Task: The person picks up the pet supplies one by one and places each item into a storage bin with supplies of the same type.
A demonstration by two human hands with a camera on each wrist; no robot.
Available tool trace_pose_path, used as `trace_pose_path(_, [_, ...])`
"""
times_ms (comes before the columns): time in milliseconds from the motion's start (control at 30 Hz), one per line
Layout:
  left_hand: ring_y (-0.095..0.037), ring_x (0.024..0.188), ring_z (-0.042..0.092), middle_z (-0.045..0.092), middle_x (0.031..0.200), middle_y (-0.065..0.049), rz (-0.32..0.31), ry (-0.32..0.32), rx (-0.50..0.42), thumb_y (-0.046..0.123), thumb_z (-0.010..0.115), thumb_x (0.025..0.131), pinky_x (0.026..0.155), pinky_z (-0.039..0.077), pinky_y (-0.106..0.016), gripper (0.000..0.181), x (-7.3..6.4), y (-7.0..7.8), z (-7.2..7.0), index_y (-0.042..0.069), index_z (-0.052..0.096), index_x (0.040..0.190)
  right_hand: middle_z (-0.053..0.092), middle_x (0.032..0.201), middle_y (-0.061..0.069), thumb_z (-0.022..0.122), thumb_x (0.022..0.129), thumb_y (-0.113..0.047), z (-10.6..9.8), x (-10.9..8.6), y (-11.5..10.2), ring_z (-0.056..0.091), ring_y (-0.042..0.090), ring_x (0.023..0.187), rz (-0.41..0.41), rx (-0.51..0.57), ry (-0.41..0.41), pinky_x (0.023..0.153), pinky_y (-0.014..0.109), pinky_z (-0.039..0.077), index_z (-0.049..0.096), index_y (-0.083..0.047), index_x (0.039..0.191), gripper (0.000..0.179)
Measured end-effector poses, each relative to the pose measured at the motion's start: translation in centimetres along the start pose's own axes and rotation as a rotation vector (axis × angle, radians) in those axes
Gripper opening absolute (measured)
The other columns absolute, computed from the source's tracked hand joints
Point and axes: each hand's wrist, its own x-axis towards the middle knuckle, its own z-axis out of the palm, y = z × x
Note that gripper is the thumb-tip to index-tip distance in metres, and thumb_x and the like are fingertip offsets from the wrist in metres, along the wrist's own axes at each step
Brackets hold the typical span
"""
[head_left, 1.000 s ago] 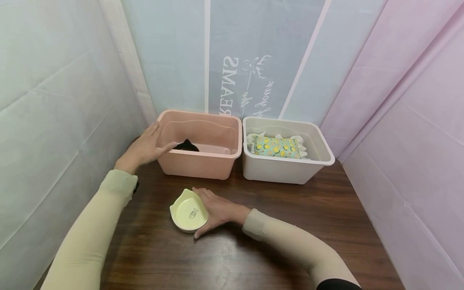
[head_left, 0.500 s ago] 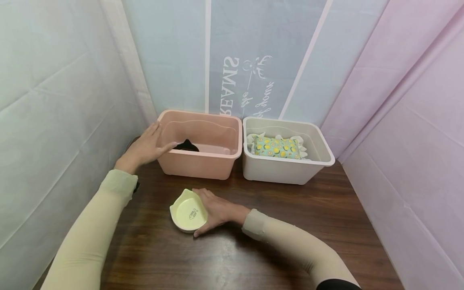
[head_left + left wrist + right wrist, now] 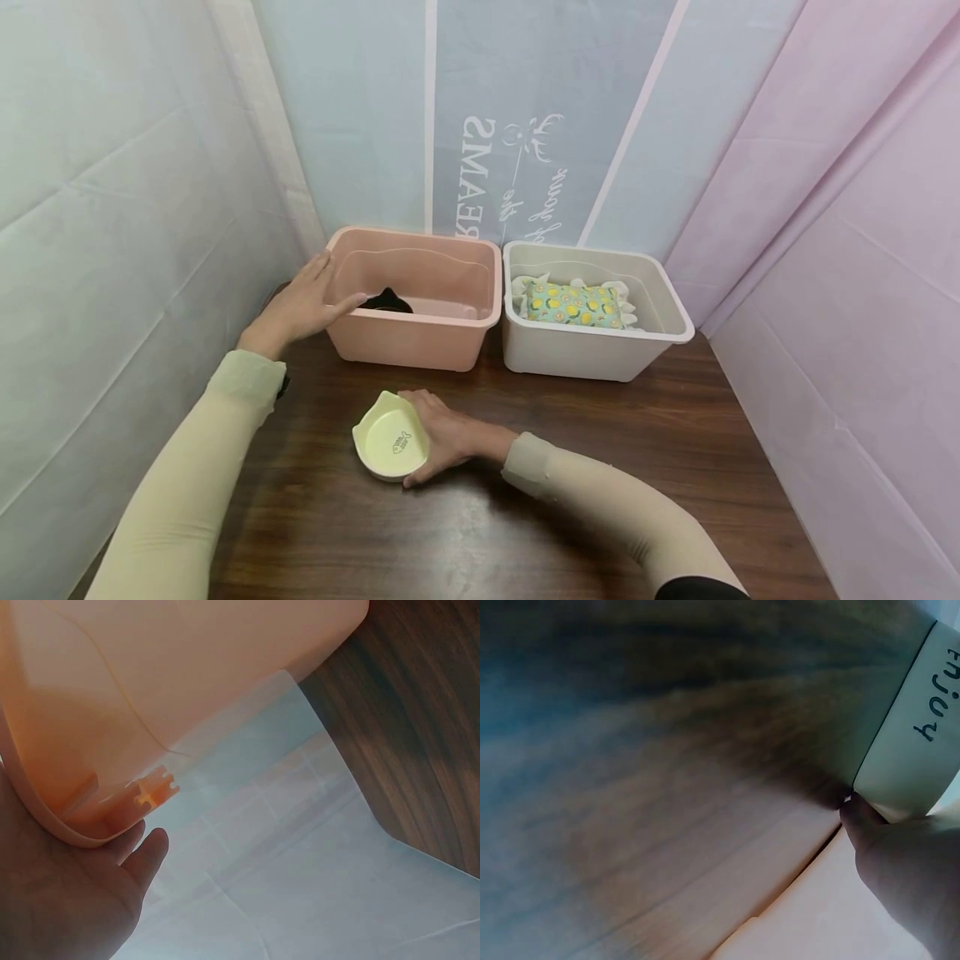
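Note:
A pale yellow pet bowl with two pointed cat ears and a fish print inside stands on the dark wooden table. My right hand holds its right side, thumb toward the front and fingers toward the back. In the right wrist view the bowl's outer wall carries dark lettering, and the thumb presses at its lower edge. My left hand rests on the left rim of the pink bin, thumb spread over the front rim. The left wrist view has the palm against the bin's rim.
In the pink bin lies a black object with a pointed tip, partly hidden by the front wall. A white bin beside it contains a lemon-print cushion with white edging. Fabric curtains hang behind and along both sides.

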Motion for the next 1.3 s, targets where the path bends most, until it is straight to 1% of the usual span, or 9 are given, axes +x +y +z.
trace_pose_path(300, [-0.037, 0.166, -0.006, -0.011, 0.180, -0.013, 0.000, 0.001, 0.000, 0.084, 0.040, 0.100, 0.130, 0.008, -0.067, 0.115, 0.1, 0.0, 0.1, 0.003, 0.001, 0.172, 0.043, 0.153, 0.013, 0.104, 0.063, -0.047, 0.4, -0.1, 0.3, 0.042, 0.022, 0.138, 0.000, 0.024, 0.022, 0.120, 0.034, 0.040, 0.022, -0.003, 0.165, 0.137])
trace_pose_path(733, [-0.038, 0.166, -0.006, -0.011, 0.180, -0.014, 0.006, -0.001, 0.002, 0.083, 0.040, 0.100, 0.130, 0.008, -0.067, 0.115, 0.0, 0.0, 0.1, 0.002, 0.001, 0.172, 0.040, 0.156, 0.012, 0.105, 0.063, -0.043, 0.0, -0.3, 0.3, 0.039, 0.022, 0.142, 0.034, 0.098, 0.046, 0.121, 0.036, 0.040, 0.022, -0.002, 0.166, 0.139])
trace_pose_path(867, [-0.038, 0.166, -0.006, -0.012, 0.180, -0.013, 0.005, -0.001, 0.000, 0.083, 0.040, 0.100, 0.130, 0.008, -0.067, 0.115, 0.0, 0.0, 0.1, 0.003, 0.000, 0.172, 0.039, 0.157, 0.013, 0.106, 0.062, -0.042, -0.3, -0.4, 0.2, 0.039, 0.024, 0.144, 0.036, 0.113, 0.072, 0.122, 0.038, 0.040, 0.021, -0.001, 0.166, 0.140])
trace_pose_path(1033, [-0.037, 0.166, -0.007, -0.013, 0.180, -0.013, 0.003, -0.004, -0.003, 0.083, 0.041, 0.100, 0.130, 0.008, -0.068, 0.115, 0.0, 0.0, 0.1, 0.003, 0.000, 0.172, 0.038, 0.158, 0.014, 0.106, 0.061, -0.041, -0.9, -0.5, 0.1, 0.040, 0.026, 0.142, 0.007, 0.120, 0.118, 0.121, 0.040, 0.041, 0.022, 0.002, 0.166, 0.141])
trace_pose_path(1133, [-0.037, 0.166, -0.007, -0.013, 0.180, -0.013, 0.007, -0.003, -0.004, 0.083, 0.041, 0.100, 0.129, 0.008, -0.068, 0.115, 0.0, 0.0, 0.1, 0.002, 0.001, 0.171, 0.038, 0.157, 0.014, 0.106, 0.060, -0.039, -1.2, -0.6, -0.1, 0.040, 0.025, 0.142, 0.005, 0.141, 0.139, 0.121, 0.041, 0.041, 0.022, -0.001, 0.166, 0.141])
trace_pose_path(1300, [-0.037, 0.166, -0.008, -0.014, 0.180, -0.012, 0.010, -0.003, -0.004, 0.083, 0.041, 0.100, 0.129, 0.008, -0.068, 0.115, 0.1, -0.1, 0.2, 0.002, 0.001, 0.171, 0.035, 0.160, 0.013, 0.106, 0.061, -0.038, -1.9, -0.9, -0.5, 0.036, 0.025, 0.146, 0.020, 0.185, 0.154, 0.122, 0.043, 0.039, 0.021, -0.004, 0.167, 0.141])
